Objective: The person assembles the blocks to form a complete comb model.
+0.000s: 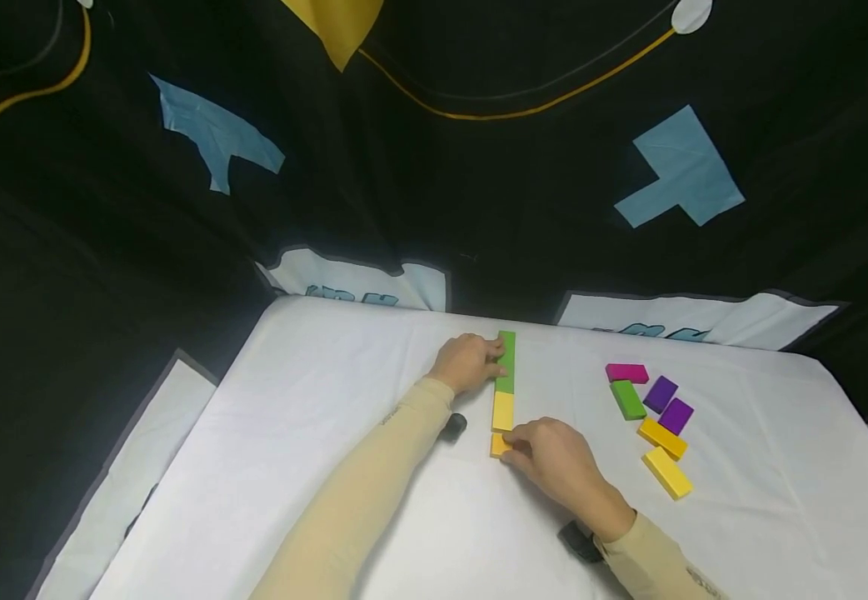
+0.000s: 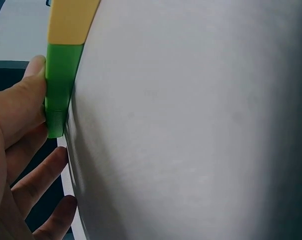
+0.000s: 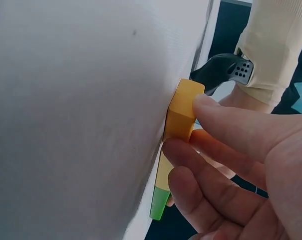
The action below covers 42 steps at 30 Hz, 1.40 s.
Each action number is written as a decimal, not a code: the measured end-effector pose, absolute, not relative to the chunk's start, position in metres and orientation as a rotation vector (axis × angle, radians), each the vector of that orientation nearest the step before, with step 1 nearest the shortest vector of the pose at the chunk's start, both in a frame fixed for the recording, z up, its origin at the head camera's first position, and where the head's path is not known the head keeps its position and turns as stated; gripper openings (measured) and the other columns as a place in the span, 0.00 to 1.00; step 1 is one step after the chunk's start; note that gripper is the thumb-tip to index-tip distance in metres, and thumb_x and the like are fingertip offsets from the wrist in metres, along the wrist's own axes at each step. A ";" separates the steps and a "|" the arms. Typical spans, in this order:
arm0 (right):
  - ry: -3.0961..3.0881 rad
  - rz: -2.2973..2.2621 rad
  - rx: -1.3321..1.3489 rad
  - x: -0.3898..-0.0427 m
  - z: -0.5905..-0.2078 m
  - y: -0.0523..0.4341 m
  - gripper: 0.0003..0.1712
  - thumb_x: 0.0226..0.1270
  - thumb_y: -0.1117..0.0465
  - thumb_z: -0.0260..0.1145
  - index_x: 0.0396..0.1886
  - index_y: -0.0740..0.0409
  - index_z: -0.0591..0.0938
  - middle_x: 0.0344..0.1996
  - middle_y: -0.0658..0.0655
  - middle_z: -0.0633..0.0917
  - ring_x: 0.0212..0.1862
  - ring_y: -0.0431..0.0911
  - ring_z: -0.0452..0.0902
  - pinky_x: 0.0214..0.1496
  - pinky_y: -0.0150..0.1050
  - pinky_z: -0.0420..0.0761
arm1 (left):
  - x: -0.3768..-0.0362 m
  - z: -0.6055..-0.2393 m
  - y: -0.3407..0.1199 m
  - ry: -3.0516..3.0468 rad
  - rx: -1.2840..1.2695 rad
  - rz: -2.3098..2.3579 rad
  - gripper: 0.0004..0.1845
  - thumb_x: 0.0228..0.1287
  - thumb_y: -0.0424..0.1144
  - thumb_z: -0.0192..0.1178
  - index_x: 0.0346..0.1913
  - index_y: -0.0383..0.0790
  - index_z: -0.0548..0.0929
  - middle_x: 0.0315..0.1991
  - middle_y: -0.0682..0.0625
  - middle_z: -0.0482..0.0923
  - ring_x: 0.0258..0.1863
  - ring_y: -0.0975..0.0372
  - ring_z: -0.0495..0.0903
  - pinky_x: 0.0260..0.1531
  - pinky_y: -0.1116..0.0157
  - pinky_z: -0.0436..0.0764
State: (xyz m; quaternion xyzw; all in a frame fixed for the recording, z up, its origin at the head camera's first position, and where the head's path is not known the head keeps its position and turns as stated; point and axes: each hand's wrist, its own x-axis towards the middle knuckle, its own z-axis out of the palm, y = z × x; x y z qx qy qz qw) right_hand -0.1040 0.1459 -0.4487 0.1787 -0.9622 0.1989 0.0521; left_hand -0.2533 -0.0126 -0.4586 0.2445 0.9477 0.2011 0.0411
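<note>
A straight row of blocks runs away from me on the white table. Its far part is green blocks [image 1: 506, 362], then comes a yellow block [image 1: 503, 412] and, nearest me, an orange block [image 3: 185, 104]. My left hand [image 1: 466, 362] touches the green part from the left, its thumb and forefinger against the block and the other fingers spread in the left wrist view. My right hand [image 1: 557, 462] pinches the orange block between thumb and fingers at the near end of the row. In the left wrist view the green end [image 2: 61, 85] shows beside the thumb.
Right of the row lie loose blocks: a magenta block [image 1: 626, 373], a green block [image 1: 627, 400], two purple blocks [image 1: 660, 394], an orange block [image 1: 662, 438] and a yellow block [image 1: 667, 473]. Behind the white table [image 1: 344, 375] hangs a black curtain [image 1: 441, 200].
</note>
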 end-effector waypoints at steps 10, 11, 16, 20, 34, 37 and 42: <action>-2.916 0.551 0.547 -0.108 -0.449 0.145 0.11 0.50 0.57 0.82 0.34 0.54 0.92 0.31 0.50 0.90 0.36 0.46 0.85 0.38 0.43 0.85 | -0.253 -0.458 -0.012 2.907 0.741 0.608 0.24 0.63 0.54 0.68 0.61 0.52 0.83 0.67 0.60 0.73 0.66 0.55 0.75 0.64 0.59 0.75; -2.919 0.549 0.544 -0.108 -0.449 0.145 0.11 0.51 0.57 0.82 0.34 0.54 0.92 0.31 0.50 0.90 0.36 0.46 0.85 0.38 0.43 0.85 | -0.254 -0.458 -0.012 2.907 0.743 0.611 0.24 0.63 0.54 0.68 0.61 0.52 0.83 0.67 0.60 0.73 0.66 0.55 0.75 0.64 0.58 0.75; -2.929 0.545 0.527 -0.108 -0.449 0.145 0.11 0.51 0.57 0.82 0.34 0.54 0.92 0.32 0.51 0.91 0.38 0.47 0.86 0.40 0.44 0.86 | -0.254 -0.458 -0.012 2.901 0.750 0.637 0.24 0.63 0.54 0.68 0.60 0.51 0.83 0.67 0.59 0.73 0.66 0.55 0.74 0.64 0.58 0.75; -2.930 0.554 0.529 -0.109 -0.449 0.145 0.11 0.51 0.57 0.82 0.34 0.54 0.92 0.32 0.51 0.91 0.39 0.47 0.86 0.40 0.44 0.86 | -0.254 -0.458 -0.012 2.900 0.749 0.643 0.24 0.63 0.54 0.68 0.60 0.51 0.83 0.67 0.59 0.73 0.66 0.54 0.75 0.64 0.58 0.75; -2.939 0.635 0.485 -0.111 -0.451 0.146 0.13 0.48 0.58 0.83 0.34 0.54 0.90 0.22 0.44 0.85 0.28 0.38 0.77 0.29 0.35 0.77 | -0.252 -0.457 -0.012 2.901 0.757 0.636 0.24 0.63 0.53 0.68 0.61 0.51 0.83 0.67 0.58 0.73 0.65 0.54 0.75 0.63 0.58 0.75; -2.931 0.637 0.487 -0.111 -0.451 0.147 0.14 0.48 0.58 0.83 0.35 0.55 0.90 0.21 0.43 0.83 0.27 0.38 0.75 0.28 0.34 0.76 | -0.252 -0.457 -0.012 2.901 0.747 0.636 0.24 0.63 0.53 0.68 0.61 0.51 0.83 0.67 0.58 0.74 0.66 0.54 0.75 0.63 0.57 0.75; -2.939 0.712 0.475 -0.112 -0.449 0.153 0.16 0.50 0.56 0.82 0.39 0.54 0.89 0.23 0.41 0.84 0.27 0.36 0.75 0.31 0.35 0.77 | -0.253 -0.457 -0.012 2.899 0.743 0.629 0.24 0.63 0.53 0.68 0.61 0.51 0.83 0.67 0.58 0.73 0.66 0.54 0.75 0.63 0.57 0.76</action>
